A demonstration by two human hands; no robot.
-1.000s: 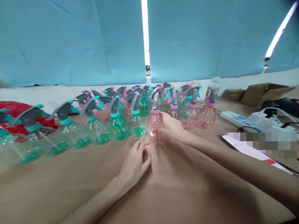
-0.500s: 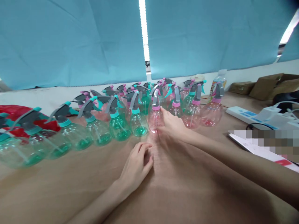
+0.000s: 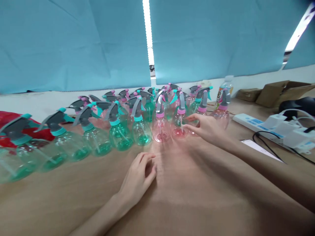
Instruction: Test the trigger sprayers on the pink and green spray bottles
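Observation:
My left hand (image 3: pixel 137 175) rests on the table with loosely curled fingers, thumb apart, holding nothing. In front of it stand a green spray bottle (image 3: pixel 142 132) with a turquoise collar and a pink spray bottle (image 3: pixel 161 131). My right hand (image 3: pixel 206 127) is at the right side of a second pink spray bottle (image 3: pixel 179 131), thumb and fingers apart. Whether its fingertips touch that bottle I cannot tell. Behind this hand, another pink spray bottle (image 3: pixel 203 108) is partly hidden. The row's right end is a pink spray bottle (image 3: pixel 222 114).
More green spray bottles (image 3: pixel 97 142) line the left, with several others behind. A red plastic bag (image 3: pixel 36 132) lies at far left. On the right are a drink bottle (image 3: pixel 225 87), cardboard boxes (image 3: pixel 273 93), a power strip (image 3: pixel 256 123) with plugs, and a phone (image 3: pixel 261 149).
My right hand has left the first pink spray bottle and shifted right to beside the second. My left hand stays on the table. The view has turned slightly right.

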